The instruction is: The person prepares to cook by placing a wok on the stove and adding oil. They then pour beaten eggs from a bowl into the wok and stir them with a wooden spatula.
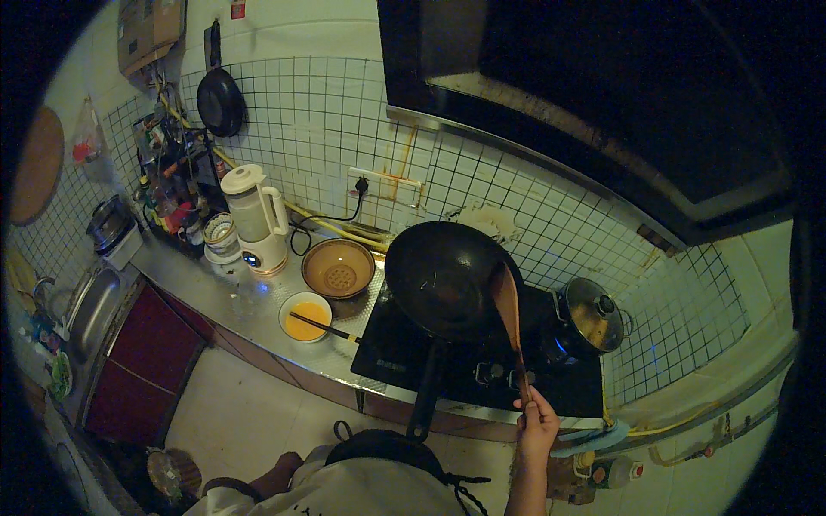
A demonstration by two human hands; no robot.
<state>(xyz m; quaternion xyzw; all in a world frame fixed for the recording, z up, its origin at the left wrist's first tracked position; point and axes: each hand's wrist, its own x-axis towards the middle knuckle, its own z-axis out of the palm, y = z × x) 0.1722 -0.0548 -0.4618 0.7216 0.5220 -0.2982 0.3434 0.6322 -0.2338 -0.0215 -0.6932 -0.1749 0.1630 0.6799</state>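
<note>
My right hand (536, 419) is closed around the handle end of a wooden spatula (508, 303), whose blade rests at the right inner side of a black wok (445, 280). The wok sits on the black gas hob (400, 351), its handle pointing towards me; a little oil or liquid seems to shine inside. Near my body at the lower left is my left hand (284, 469), partly dark, and its fingers cannot be made out clearly. To the left of the hob, a white bowl (282, 316) holds beaten egg (308, 320), with dark chopsticks (326, 327) lying across its rim.
A glass-lidded pot (590, 316) stands over a blue flame at the hob's right. A brown bowl (339, 267) and a cream blender (258, 219) stand on the metal counter (239, 322). The range hood (581, 129) overhangs the hob. A sink (97, 309) lies at the far left.
</note>
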